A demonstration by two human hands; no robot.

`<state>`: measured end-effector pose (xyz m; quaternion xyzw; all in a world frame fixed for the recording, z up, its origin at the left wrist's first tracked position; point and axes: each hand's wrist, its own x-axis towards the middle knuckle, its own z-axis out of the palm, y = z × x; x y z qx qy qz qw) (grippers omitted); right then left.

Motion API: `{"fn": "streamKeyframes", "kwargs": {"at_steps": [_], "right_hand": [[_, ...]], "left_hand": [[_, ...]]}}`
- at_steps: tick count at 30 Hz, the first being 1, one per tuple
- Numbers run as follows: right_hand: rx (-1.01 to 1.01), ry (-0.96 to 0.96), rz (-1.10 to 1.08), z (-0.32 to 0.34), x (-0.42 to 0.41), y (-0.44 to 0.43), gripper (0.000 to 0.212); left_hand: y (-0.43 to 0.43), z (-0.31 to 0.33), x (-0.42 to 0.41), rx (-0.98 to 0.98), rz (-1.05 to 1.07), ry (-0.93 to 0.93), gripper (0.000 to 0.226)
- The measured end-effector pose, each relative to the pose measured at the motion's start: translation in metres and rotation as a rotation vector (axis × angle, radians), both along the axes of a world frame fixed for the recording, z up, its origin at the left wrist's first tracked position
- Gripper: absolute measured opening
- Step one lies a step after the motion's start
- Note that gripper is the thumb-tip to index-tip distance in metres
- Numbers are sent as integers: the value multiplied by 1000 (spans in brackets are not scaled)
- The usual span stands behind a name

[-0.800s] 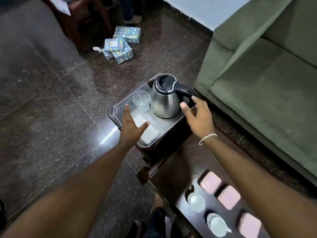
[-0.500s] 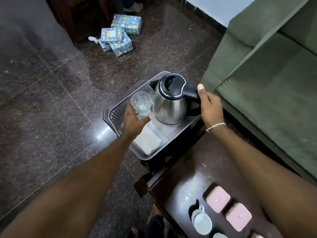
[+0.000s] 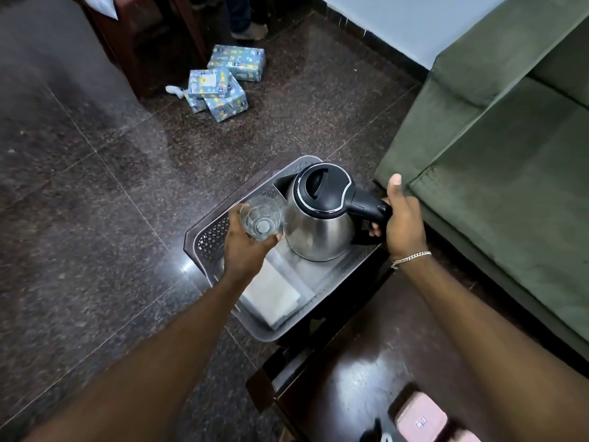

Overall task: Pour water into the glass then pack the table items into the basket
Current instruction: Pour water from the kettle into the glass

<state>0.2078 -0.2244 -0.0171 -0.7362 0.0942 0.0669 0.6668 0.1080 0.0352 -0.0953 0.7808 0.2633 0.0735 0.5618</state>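
A steel kettle (image 3: 318,228) with a black lid and handle stands upright in a grey plastic basket (image 3: 207,240) at the end of a dark wooden table (image 3: 366,362). My right hand (image 3: 403,218) grips the kettle's black handle, thumb raised. Left of the kettle, my left hand (image 3: 245,247) holds a clear glass (image 3: 260,221) with a little water in its bottom. A folded white cloth (image 3: 274,295) lies on the basket floor in front of them.
A green sofa (image 3: 510,154) runs along the right, close to the table. Pink boxes (image 3: 420,419) sit on the table near the bottom edge. Blue patterned boxes (image 3: 223,84) lie on the dark stone floor beyond, beside dark wooden furniture (image 3: 143,33) and someone's foot (image 3: 250,30).
My left hand went from hovering over the white cloth to holding the glass. My right hand moved onto the kettle's handle and closed round it. The view shifted forward.
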Motion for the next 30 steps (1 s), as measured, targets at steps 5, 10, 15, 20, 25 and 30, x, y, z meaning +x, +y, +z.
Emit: {"fn": "streamKeyframes", "kwargs": {"at_steps": [5,10,15,20,25,30], "right_hand": [[-34,-43,29,12,2,6,103],[127,-78,8,47,-5,2,88],[180,-191,40,103,-20,-35,84],[85,-233,4,150,-47,-113,85],[-149,-225,-81,173,-88,-208,88],[-329,-196,-149,172,-131,-298,87]], "left_hand": [[3,14,-9,62,4,-21,78],[5,47,-24,72,-37,-84,76],[-7,90,-41,133,-163,-149,76],[-54,121,-60,134,-338,-169,81],[-127,119,-71,102,-509,-133,87],[-214,90,-86,54,-715,-138,85]]}}
